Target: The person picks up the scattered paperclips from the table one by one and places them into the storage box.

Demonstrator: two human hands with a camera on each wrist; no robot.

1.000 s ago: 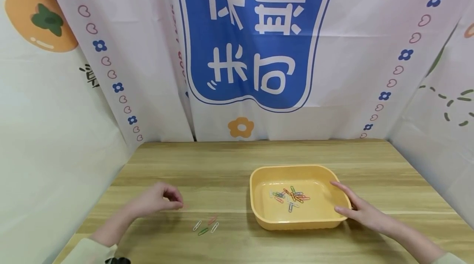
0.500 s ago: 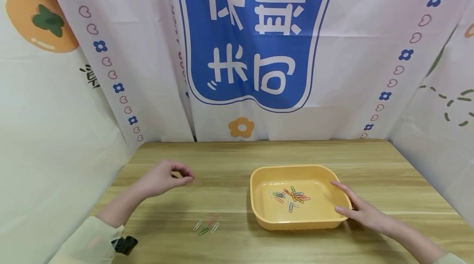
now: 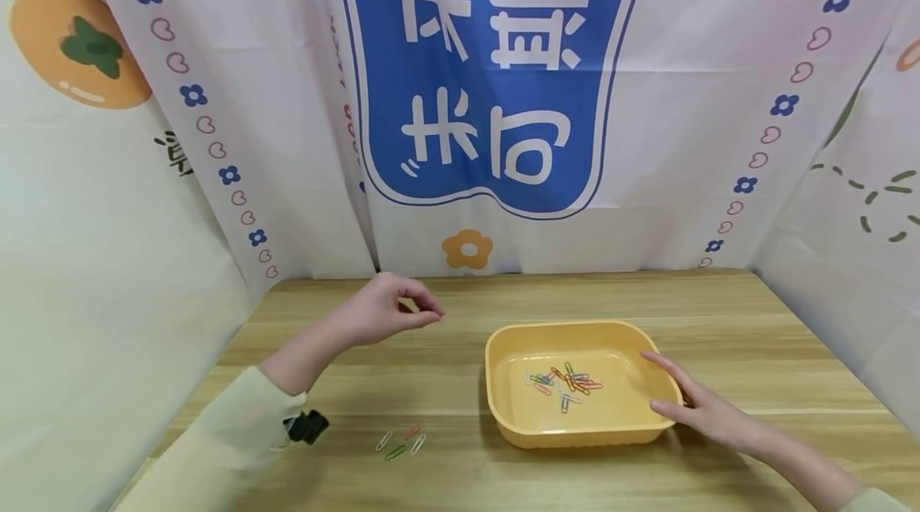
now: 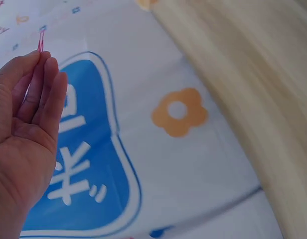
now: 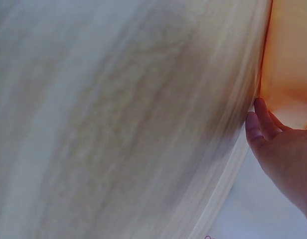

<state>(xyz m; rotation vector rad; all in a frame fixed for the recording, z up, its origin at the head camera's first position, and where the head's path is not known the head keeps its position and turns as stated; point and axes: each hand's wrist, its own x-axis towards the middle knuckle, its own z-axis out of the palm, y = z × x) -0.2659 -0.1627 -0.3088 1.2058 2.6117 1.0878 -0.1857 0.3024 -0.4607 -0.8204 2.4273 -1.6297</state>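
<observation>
My left hand point(image 3: 381, 311) is raised over the table, left of the yellow plastic basin point(image 3: 582, 438). Between thumb and fingertips it pinches a pink paper clip point(image 4: 41, 41), clearest in the left wrist view. On the basin's right side my right hand point(image 3: 711, 414) grips the rim, with finger and thumb over the edge and other fingers against the outer wall. Several coloured paper clips point(image 3: 575, 382) lie in a loose cluster on the basin floor. On the tabletop, a green paper clip point(image 3: 395, 452), a pink one point(image 3: 413, 432) and two white ones point(image 3: 418, 444) lie close together.
A wood-grain table point(image 3: 446, 384) carries everything. Behind it hangs a white printed cloth point(image 3: 668, 232) with a blue panel point(image 3: 481, 168); more cloth closes off the left and right sides. A black band point(image 3: 307, 426) is at my left sleeve.
My left hand has risen from beside the loose clips and moved right and away toward the back of the table, carrying the pink paper clip. My right hand and the basin stay put.
</observation>
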